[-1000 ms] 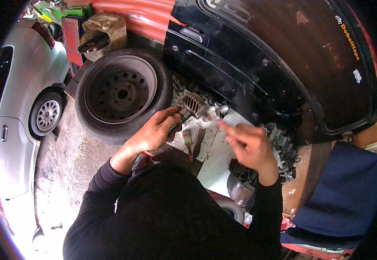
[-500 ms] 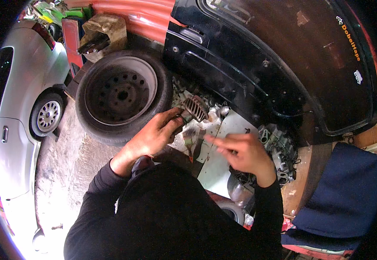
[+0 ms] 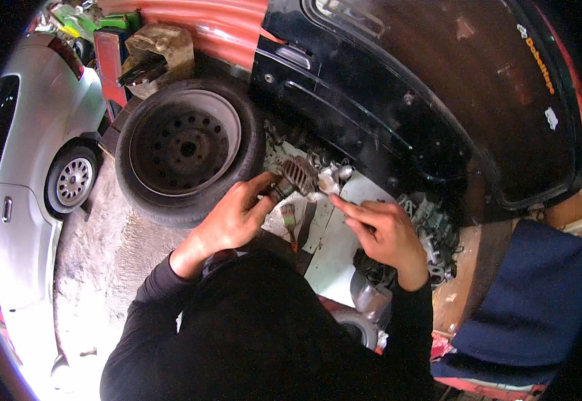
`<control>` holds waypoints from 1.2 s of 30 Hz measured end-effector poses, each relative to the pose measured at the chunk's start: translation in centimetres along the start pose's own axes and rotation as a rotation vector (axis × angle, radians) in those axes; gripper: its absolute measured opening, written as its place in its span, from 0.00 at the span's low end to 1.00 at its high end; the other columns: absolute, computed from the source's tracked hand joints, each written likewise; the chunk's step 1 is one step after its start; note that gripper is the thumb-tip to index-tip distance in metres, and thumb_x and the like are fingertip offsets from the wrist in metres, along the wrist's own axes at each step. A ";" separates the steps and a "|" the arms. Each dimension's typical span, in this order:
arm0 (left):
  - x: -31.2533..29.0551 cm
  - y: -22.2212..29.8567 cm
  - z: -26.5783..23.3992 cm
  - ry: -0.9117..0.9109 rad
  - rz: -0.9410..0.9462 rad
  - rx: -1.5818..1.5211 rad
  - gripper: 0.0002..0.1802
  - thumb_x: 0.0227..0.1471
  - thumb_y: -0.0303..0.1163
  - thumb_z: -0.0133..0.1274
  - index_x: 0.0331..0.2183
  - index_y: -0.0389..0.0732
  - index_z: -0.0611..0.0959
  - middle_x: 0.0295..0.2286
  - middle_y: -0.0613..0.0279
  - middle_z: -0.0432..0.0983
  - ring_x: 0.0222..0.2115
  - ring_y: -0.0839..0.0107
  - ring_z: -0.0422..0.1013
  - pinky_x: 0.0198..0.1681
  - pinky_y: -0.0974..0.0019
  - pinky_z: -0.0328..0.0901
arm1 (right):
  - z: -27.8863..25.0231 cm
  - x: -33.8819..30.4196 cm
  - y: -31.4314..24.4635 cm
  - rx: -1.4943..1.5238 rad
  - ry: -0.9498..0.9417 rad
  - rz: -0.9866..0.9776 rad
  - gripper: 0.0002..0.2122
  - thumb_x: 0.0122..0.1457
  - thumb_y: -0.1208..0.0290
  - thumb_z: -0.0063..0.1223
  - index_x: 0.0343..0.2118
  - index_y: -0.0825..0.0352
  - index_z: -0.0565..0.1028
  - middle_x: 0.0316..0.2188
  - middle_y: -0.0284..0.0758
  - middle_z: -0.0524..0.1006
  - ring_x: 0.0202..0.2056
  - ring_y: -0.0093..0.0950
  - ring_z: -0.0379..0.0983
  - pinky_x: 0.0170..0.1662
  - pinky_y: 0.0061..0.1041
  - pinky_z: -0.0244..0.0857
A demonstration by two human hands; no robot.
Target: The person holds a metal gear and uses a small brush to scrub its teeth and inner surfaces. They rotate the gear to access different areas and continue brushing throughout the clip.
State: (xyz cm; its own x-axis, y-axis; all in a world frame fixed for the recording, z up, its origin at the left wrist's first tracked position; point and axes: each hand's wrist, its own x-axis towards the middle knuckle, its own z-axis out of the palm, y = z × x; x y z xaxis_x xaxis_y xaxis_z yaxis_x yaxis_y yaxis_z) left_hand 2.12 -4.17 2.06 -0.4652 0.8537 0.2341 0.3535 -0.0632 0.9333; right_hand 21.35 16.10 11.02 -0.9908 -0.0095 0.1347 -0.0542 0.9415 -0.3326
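My left hand (image 3: 234, 215) grips a dark, dirty slotted metal housing (image 3: 298, 175) by a stubby end, between thumb and fingers. The housing's ribbed side faces up and to the right. Close by on the right, my right hand (image 3: 384, 234) holds nothing; its index finger is stretched out toward the housing and the others are partly bent. Whether that fingertip touches the pale metal part (image 3: 329, 180) behind it, I cannot tell. Below the housing, a small brush (image 3: 289, 218) lies beside a white panel (image 3: 334, 267).
A wheel with a tyre (image 3: 127, 154) lies flat at the left of the hands. Behind stands a large black vehicle door (image 3: 351, 100) with glass. Engine parts (image 3: 438, 230) are piled at the right, near a dark blue cloth (image 3: 525, 301). A silver car (image 3: 30, 160) is parked far left.
The housing has turned in my left hand, its slots now facing differently. My right hand has shifted slightly right and its index finger now points up and left. The brush has come into clearer view.
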 end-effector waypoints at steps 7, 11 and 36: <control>-0.6 0.8 0.6 0.075 0.087 0.128 0.19 0.55 0.27 0.49 0.47 0.26 0.76 0.27 0.33 0.74 0.30 0.41 0.75 0.35 0.49 0.66 | 1.3 -0.2 0.2 0.075 0.016 0.021 0.20 0.59 0.79 0.57 0.56 0.62 0.78 0.28 0.42 0.80 0.23 0.32 0.75 0.27 0.29 0.68; -0.5 -0.2 0.6 0.102 0.069 0.156 0.20 0.54 0.27 0.51 0.48 0.26 0.76 0.27 0.32 0.74 0.31 0.39 0.75 0.36 0.48 0.67 | 0.9 0.5 -0.5 0.061 0.018 0.060 0.21 0.61 0.78 0.54 0.58 0.58 0.76 0.29 0.45 0.80 0.26 0.37 0.78 0.31 0.33 0.70; -1.4 -0.2 0.6 0.030 0.052 0.281 0.23 0.50 0.28 0.57 0.48 0.28 0.77 0.30 0.34 0.77 0.33 0.38 0.74 0.37 0.46 0.69 | 0.9 -0.1 -0.9 0.032 -0.250 0.067 0.22 0.61 0.76 0.55 0.59 0.52 0.76 0.34 0.44 0.82 0.28 0.37 0.79 0.31 0.32 0.72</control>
State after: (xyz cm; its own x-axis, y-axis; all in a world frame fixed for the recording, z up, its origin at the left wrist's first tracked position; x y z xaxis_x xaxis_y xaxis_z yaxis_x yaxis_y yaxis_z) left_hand 3.19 -5.06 1.33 -0.4628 0.8371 0.2916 0.5868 0.0428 0.8086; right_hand 21.43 14.97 10.50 -0.9919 -0.0346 -0.1220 0.0121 0.9318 -0.3629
